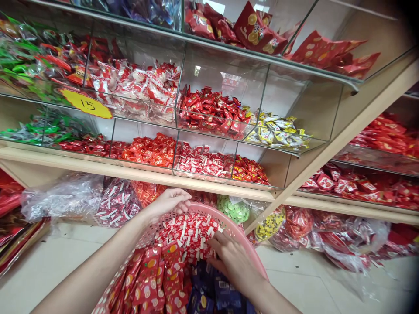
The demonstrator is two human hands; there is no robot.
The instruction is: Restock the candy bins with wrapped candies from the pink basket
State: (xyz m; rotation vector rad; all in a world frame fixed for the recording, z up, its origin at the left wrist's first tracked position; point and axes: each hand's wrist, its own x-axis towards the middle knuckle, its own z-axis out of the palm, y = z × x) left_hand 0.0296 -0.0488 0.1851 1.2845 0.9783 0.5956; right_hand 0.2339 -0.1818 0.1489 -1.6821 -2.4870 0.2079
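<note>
A pink perforated plastic basket (244, 233) stands before me. At its far rim is my left hand (172, 201), fingers curled over the edge. My right hand (231, 257) reaches inside, its bent fingers closed among small red-and-white wrapped candies (193, 231); the fingertips are partly hidden. Nearer to me in the same basket lie larger red packets printed with fruit slices (149, 279). Below my right hand sit dark blue packets (204, 283), partly covered by the wrist.
Ahead rise wooden shelves with clear bins of candy, among them matching red-and-white pieces (204, 161). A yellow price tag (87, 104) reading 15 hangs at the left. Under the bottom ledge (131, 172), plastic bags of candy (119, 203) rest near the tiled floor (301, 281).
</note>
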